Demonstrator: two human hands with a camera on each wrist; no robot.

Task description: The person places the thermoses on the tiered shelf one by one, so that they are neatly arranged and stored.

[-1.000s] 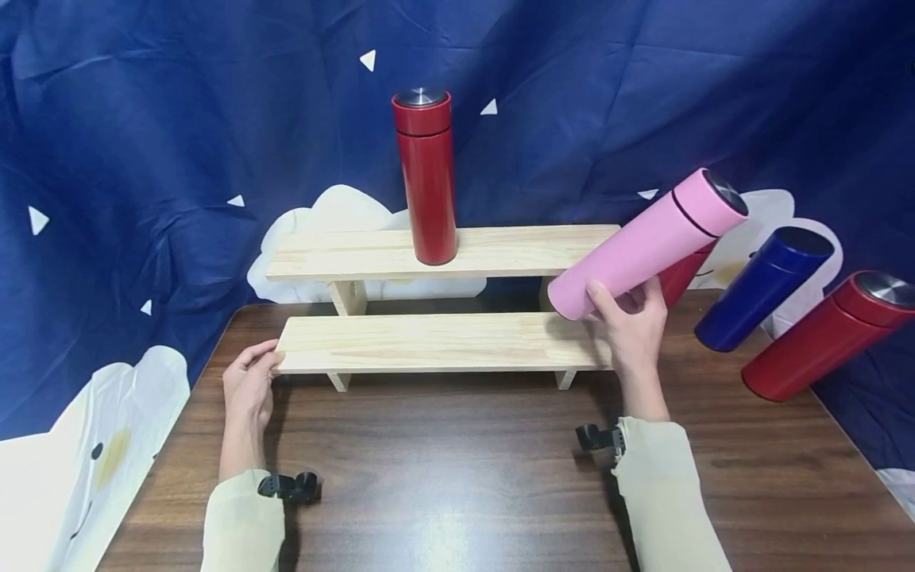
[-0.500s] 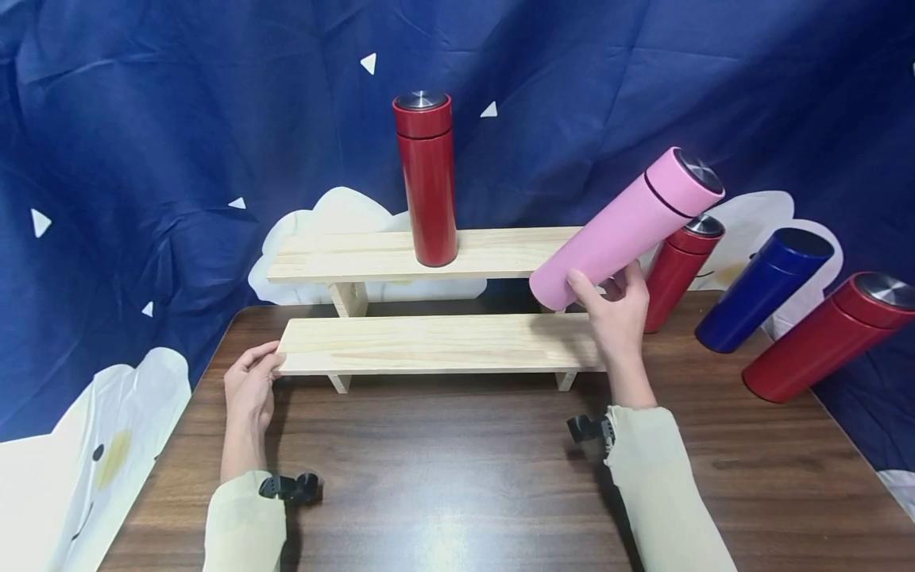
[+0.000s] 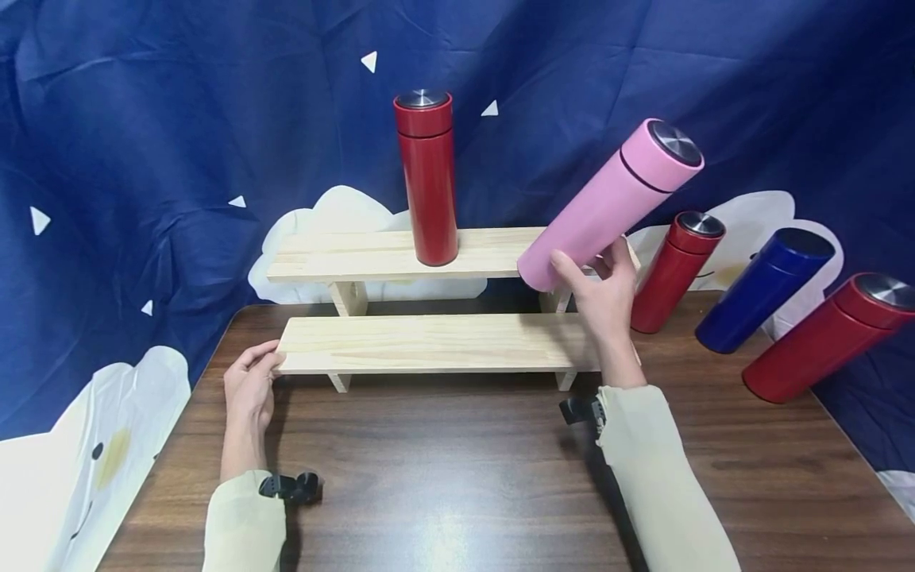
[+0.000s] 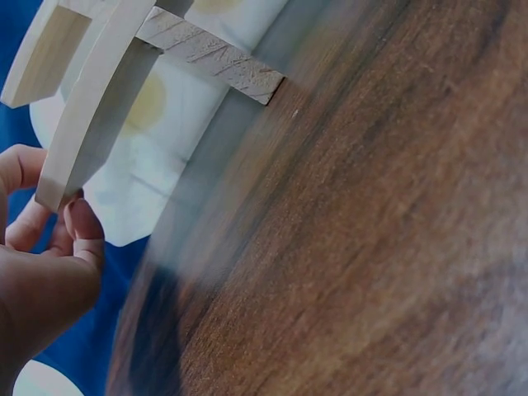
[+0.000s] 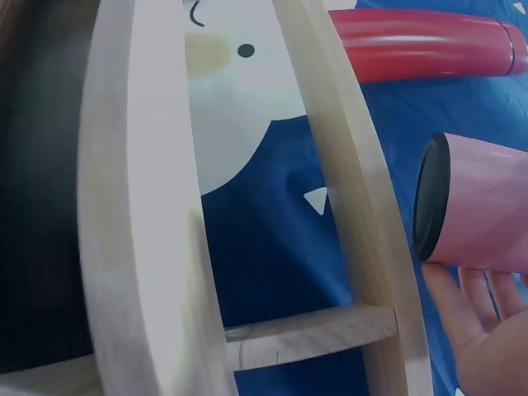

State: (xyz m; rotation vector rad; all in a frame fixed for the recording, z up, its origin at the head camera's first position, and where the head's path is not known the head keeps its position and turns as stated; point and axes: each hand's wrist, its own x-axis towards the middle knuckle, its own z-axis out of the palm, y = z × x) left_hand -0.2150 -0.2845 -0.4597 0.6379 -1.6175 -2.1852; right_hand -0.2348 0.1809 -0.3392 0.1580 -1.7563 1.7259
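My right hand (image 3: 606,290) grips a pink thermos (image 3: 596,214) near its bottom end. The flask leans, its steel-topped lid up to the right, and its base overlaps the front edge of the upper board (image 3: 343,253) in the head view. In the right wrist view its dark base (image 5: 432,198) is apart from the wooden edge. At the left end of the lower board (image 3: 429,343), my left hand (image 3: 249,383) pinches the corner, thumb below and fingers above, as the left wrist view shows. A red thermos (image 3: 429,187) stands upright on the upper board.
On the right of the brown table (image 3: 443,469) stand a red thermos (image 3: 668,278), a blue thermos (image 3: 759,294) and another red thermos (image 3: 822,342). A blue cloth (image 3: 214,103) with white shapes hangs behind the two-tier wooden shelf.
My right hand has carried the pink thermos left and upward, tilting it more upright. The red thermos behind it has come fully into view. My left hand stays on the board's end.
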